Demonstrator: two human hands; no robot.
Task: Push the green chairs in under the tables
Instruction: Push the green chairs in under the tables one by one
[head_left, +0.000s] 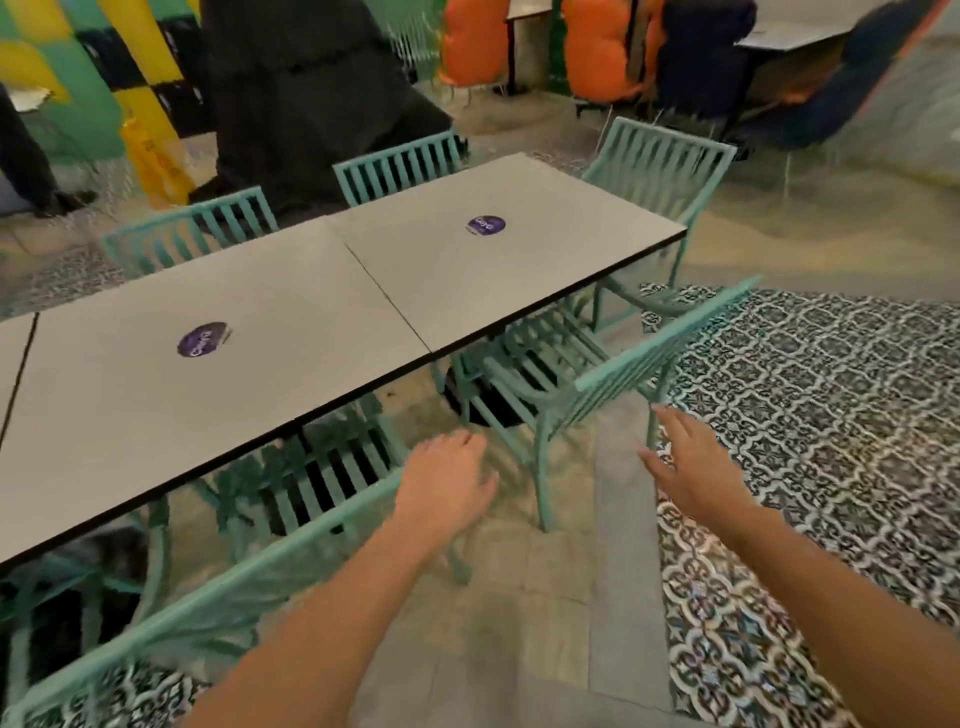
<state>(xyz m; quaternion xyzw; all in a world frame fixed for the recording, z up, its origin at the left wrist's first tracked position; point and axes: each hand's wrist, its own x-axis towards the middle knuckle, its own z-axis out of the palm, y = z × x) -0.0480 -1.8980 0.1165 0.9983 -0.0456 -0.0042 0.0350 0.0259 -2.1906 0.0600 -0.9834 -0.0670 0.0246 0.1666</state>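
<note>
A row of grey tables (218, 395) runs from lower left to upper right. Two green chairs stand on my side. The near chair (218, 587) at lower left has its seat partly under the table. The farther chair (649, 343) is angled with its seat partly under the right table. My left hand (447, 483) hovers open past the right end of the near chair's backrest, holding nothing. My right hand (685, 467) reaches open toward the farther chair's back, just short of it. Three more green chairs (400, 166) line the table's far side and end.
Patterned tile floor (810, 415) spreads to the right, with plain grey paving in front of me. Orange and dark blue chairs (597, 52) stand by other tables at the back. A person in black (311, 98) stands behind the table; a yellow floor sign (156, 161) is at back left.
</note>
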